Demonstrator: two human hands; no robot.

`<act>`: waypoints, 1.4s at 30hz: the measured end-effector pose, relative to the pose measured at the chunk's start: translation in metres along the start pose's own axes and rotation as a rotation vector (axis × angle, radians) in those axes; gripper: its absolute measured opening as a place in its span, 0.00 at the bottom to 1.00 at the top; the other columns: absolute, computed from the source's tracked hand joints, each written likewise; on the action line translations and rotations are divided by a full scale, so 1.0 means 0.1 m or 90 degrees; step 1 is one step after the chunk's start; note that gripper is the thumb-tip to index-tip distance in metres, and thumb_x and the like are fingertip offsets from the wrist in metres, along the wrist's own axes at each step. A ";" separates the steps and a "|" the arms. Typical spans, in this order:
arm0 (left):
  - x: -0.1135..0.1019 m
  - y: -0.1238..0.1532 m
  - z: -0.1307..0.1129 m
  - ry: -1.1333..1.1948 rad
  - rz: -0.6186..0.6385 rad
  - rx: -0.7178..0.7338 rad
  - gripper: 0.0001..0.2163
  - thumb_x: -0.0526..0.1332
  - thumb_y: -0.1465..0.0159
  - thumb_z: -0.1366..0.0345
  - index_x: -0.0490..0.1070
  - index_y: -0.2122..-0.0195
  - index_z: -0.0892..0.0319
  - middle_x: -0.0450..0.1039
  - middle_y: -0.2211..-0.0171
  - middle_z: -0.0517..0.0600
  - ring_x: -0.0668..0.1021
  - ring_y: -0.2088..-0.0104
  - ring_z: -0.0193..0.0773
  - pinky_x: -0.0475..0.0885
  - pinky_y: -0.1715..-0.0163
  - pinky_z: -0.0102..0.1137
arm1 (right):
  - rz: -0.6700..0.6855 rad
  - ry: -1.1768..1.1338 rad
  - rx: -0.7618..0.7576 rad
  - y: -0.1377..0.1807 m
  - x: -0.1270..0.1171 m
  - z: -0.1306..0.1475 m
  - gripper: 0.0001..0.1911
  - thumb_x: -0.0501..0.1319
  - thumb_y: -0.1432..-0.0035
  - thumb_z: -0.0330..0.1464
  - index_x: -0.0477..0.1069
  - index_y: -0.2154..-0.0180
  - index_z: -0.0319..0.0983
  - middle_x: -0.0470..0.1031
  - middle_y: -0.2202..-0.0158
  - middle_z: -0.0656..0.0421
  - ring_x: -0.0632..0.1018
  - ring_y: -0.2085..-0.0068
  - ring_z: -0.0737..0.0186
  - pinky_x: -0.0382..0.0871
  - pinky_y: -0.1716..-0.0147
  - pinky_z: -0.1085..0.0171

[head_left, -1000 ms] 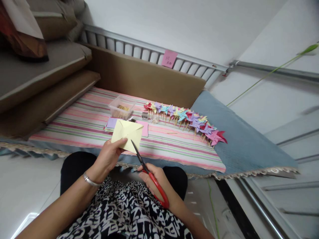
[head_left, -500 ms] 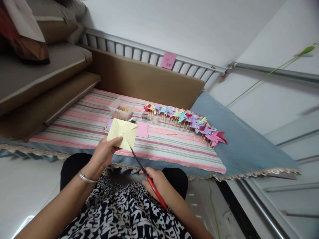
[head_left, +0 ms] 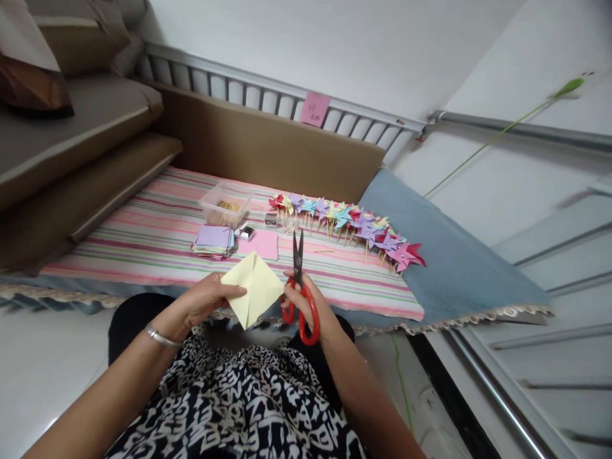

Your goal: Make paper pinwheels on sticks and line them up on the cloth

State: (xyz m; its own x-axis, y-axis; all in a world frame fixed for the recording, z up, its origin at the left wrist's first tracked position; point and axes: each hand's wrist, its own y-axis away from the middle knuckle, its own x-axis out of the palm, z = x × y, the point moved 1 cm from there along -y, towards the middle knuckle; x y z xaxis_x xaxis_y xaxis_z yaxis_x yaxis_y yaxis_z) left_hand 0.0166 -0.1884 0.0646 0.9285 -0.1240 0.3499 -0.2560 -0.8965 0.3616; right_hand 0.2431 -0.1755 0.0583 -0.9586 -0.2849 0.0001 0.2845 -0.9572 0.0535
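Note:
A square of pale yellow paper (head_left: 261, 287), slit from its corners toward the middle, is pinched by my left hand (head_left: 210, 296) at its left corner. My right hand (head_left: 310, 299) holds scissors (head_left: 299, 255) with red handles and dark blades. The blades point up and away from me, slightly apart. Fingertips of my right hand touch or nearly touch the paper's right corner. Beyond the paper lie a pink paper sheet (head_left: 261, 244) and a stack of coloured paper squares (head_left: 213, 239).
Behind the stack stands a clear plastic box (head_left: 224, 204) of small sticks. Several paper pinwheels (head_left: 368, 229) on sticks line the striped cloth (head_left: 153, 223) to the right. A small metal item (head_left: 271, 220) sits nearby. A brown board (head_left: 268, 140) rises at the back.
The scissors have come out of the paper and now point upward, with my right hand raised beside it. My left hand has lowered the yellow paper, which is turned to a diamond.

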 end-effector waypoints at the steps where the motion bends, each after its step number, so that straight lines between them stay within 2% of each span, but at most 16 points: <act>1: 0.02 0.00 0.01 -0.008 0.013 -0.011 0.15 0.71 0.54 0.68 0.77 0.65 0.68 0.79 0.68 0.60 0.79 0.70 0.44 0.74 0.69 0.32 | 0.008 -0.032 -0.012 -0.05 0.05 0.00 0.22 0.63 0.49 0.39 0.63 0.53 0.43 0.69 0.70 0.63 0.73 0.71 0.64 0.67 0.71 0.65; 4: 0.04 -0.02 0.04 0.016 0.021 -0.007 0.15 0.70 0.52 0.68 0.77 0.63 0.68 0.80 0.68 0.60 0.79 0.71 0.42 0.74 0.71 0.31 | 0.007 -0.064 -0.053 -0.17 0.16 0.00 0.19 0.65 0.53 0.32 0.66 0.57 0.42 0.64 0.73 0.66 0.69 0.73 0.68 0.64 0.72 0.68; 10: 0.19 -0.07 0.16 0.285 -0.025 0.104 0.16 0.67 0.46 0.63 0.75 0.57 0.62 0.79 0.58 0.56 0.79 0.62 0.42 0.75 0.61 0.33 | -0.108 -0.122 -0.116 -0.25 0.32 -0.07 0.17 0.62 0.52 0.31 0.62 0.58 0.43 0.63 0.73 0.66 0.66 0.77 0.70 0.62 0.77 0.69; 14: 0.37 -0.10 0.25 0.247 -0.099 0.112 0.19 0.70 0.50 0.67 0.74 0.57 0.63 0.79 0.61 0.56 0.80 0.65 0.42 0.75 0.64 0.32 | -0.149 -0.066 -0.147 -0.23 0.41 -0.12 0.15 0.60 0.49 0.31 0.62 0.58 0.43 0.65 0.71 0.65 0.68 0.74 0.68 0.65 0.73 0.68; 17: 0.38 -0.11 0.23 0.230 -0.164 0.150 0.22 0.71 0.53 0.69 0.74 0.55 0.64 0.79 0.61 0.56 0.80 0.67 0.40 0.75 0.64 0.31 | -0.097 -0.012 -0.122 -0.18 0.42 -0.14 0.17 0.59 0.49 0.30 0.62 0.55 0.42 0.67 0.70 0.64 0.70 0.71 0.67 0.67 0.69 0.67; 22: 0.20 -0.11 0.15 0.189 -0.213 0.189 0.24 0.71 0.56 0.68 0.74 0.56 0.65 0.79 0.60 0.57 0.80 0.66 0.41 0.74 0.65 0.30 | 0.003 0.133 -0.047 0.03 0.32 -0.12 0.19 0.59 0.51 0.29 0.65 0.54 0.41 0.71 0.68 0.61 0.74 0.64 0.63 0.68 0.60 0.63; 28: 0.07 -0.05 0.05 0.133 -0.208 0.166 0.24 0.72 0.59 0.66 0.76 0.59 0.66 0.80 0.64 0.57 0.80 0.68 0.44 0.74 0.67 0.32 | 0.143 0.208 0.067 0.38 0.14 -0.02 0.16 0.61 0.48 0.35 0.69 0.56 0.40 0.69 0.73 0.62 0.70 0.75 0.68 0.65 0.73 0.67; 32: 0.04 -0.03 0.01 0.117 -0.201 0.137 0.23 0.72 0.58 0.67 0.75 0.59 0.66 0.80 0.65 0.56 0.80 0.69 0.43 0.73 0.68 0.31 | 0.138 0.261 0.131 0.48 0.10 0.00 0.13 0.62 0.48 0.37 0.71 0.60 0.40 0.65 0.80 0.66 0.64 0.82 0.71 0.58 0.80 0.69; 36: 0.02 -0.02 -0.02 0.111 -0.179 0.122 0.22 0.71 0.57 0.67 0.75 0.59 0.66 0.80 0.64 0.57 0.79 0.69 0.42 0.73 0.68 0.31 | 0.124 0.280 0.159 0.50 0.10 -0.01 0.11 0.63 0.48 0.36 0.72 0.62 0.40 0.64 0.83 0.67 0.62 0.83 0.72 0.55 0.81 0.70; 42: 0.08 0.00 -0.04 0.104 -0.152 0.137 0.22 0.71 0.57 0.67 0.76 0.59 0.65 0.79 0.63 0.57 0.79 0.67 0.43 0.72 0.66 0.32 | 0.122 0.314 0.102 0.51 0.10 0.00 0.10 0.64 0.49 0.36 0.74 0.64 0.41 0.64 0.83 0.67 0.62 0.82 0.71 0.55 0.79 0.69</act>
State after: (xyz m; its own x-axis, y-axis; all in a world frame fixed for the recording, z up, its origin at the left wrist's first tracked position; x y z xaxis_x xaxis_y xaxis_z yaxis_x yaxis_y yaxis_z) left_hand 0.0231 -0.1880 0.0709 0.8954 0.1538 0.4178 0.0412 -0.9630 0.2662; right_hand 0.2482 -0.2273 0.0610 -0.7582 -0.4799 -0.4414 0.4096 -0.8773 0.2501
